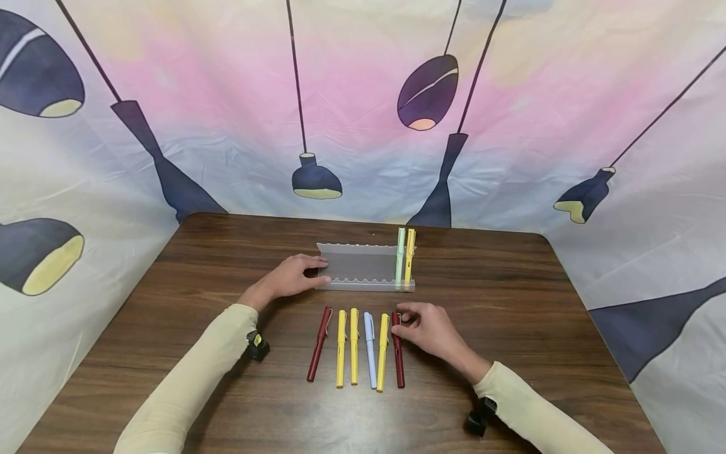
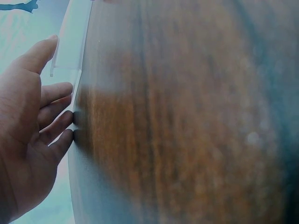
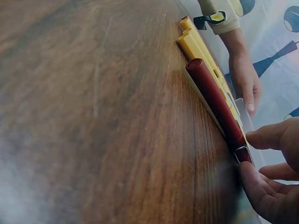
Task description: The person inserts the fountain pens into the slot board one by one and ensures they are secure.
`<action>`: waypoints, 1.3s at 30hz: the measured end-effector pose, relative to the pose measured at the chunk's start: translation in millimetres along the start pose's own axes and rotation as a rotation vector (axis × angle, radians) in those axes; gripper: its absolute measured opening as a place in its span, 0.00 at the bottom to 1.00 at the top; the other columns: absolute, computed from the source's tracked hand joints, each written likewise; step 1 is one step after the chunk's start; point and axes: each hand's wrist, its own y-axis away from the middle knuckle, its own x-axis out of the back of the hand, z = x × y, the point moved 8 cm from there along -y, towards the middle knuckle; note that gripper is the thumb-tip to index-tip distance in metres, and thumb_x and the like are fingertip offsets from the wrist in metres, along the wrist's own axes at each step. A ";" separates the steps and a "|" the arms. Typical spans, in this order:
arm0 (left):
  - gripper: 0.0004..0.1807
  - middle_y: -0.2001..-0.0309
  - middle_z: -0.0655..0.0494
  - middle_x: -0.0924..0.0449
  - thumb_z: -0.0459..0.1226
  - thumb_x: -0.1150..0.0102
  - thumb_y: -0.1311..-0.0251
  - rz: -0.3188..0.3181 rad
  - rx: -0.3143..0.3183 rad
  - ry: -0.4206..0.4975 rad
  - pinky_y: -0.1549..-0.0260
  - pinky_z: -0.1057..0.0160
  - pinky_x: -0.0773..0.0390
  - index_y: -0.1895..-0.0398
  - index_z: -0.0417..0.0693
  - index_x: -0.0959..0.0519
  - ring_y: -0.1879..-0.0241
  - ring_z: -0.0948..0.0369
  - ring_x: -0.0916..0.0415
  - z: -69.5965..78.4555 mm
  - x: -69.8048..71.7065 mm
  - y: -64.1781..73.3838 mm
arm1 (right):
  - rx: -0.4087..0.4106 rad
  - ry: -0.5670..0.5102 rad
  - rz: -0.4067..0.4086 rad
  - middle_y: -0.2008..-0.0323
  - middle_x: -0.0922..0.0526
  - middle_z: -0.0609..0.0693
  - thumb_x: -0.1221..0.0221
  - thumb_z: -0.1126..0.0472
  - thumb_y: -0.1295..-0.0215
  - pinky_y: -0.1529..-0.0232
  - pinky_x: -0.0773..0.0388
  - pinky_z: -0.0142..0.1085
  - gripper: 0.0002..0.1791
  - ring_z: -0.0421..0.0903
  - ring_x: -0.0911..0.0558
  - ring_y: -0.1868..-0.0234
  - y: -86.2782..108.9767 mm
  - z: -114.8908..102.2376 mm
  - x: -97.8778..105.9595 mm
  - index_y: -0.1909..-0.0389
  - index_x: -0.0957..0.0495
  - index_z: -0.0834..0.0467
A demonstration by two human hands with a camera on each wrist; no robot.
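Note:
A clear pen rack [image 1: 363, 268] with notched edges stands toward the back of the table. My left hand [image 1: 295, 275] is at its left end, thumb and fingertips touching it; the left wrist view shows the fingers fairly straight. A mint green pen [image 1: 400, 255] and a yellow pen [image 1: 409, 255] lie in the rack's right-end notches. In front of the rack, my right hand [image 1: 430, 328] pinches the cap end of the rightmost dark red pen [image 1: 399, 359] between thumb and fingers. In the right wrist view, that dark red pen [image 3: 212, 95] lies along the table surface.
Left of the gripped pen lie a yellow pen [image 1: 382, 356], a light blue pen [image 1: 370, 353], two more yellow pens and another dark red pen [image 1: 319, 345], side by side. The wooden table [image 1: 255, 403] ends at a lamp-patterned cloth [image 1: 363, 113] behind.

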 end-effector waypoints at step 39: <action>0.33 0.28 0.45 0.29 0.56 0.41 0.30 0.011 -0.005 0.004 0.30 0.40 0.36 0.32 0.43 0.23 0.26 0.43 0.37 0.6 -0.4 1.0 | -0.073 -0.061 0.031 0.71 0.16 0.42 0.28 0.66 0.46 0.75 0.24 0.30 0.20 0.36 0.20 0.75 -3.2 1.2 -0.5 0.49 0.14 0.63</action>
